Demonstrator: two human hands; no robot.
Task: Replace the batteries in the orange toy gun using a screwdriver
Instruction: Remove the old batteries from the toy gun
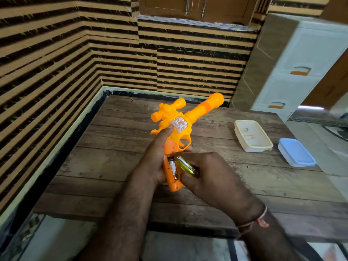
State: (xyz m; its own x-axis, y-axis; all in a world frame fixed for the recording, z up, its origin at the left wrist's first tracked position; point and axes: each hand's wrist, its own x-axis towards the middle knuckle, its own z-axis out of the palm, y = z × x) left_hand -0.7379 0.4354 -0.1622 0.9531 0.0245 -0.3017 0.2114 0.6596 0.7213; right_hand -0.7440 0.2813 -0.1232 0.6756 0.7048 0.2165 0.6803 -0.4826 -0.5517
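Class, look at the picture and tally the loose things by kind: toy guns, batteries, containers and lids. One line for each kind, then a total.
Orange toy gun: 1, gripped by the left hand
Batteries: 2, one in the grip compartment, one green-gold battery pinched by the right hand
White container: 1
Blue lid: 1
Total: 5

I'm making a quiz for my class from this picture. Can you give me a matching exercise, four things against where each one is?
Things:
1. orange toy gun
2. green battery
3. white container
4. blue lid

Places:
A. pinched in the right hand
B. on the table, farthest right
C. gripped in the left hand
D. on the table, open, left of the lid

Pairs: 1-C, 2-A, 3-D, 4-B
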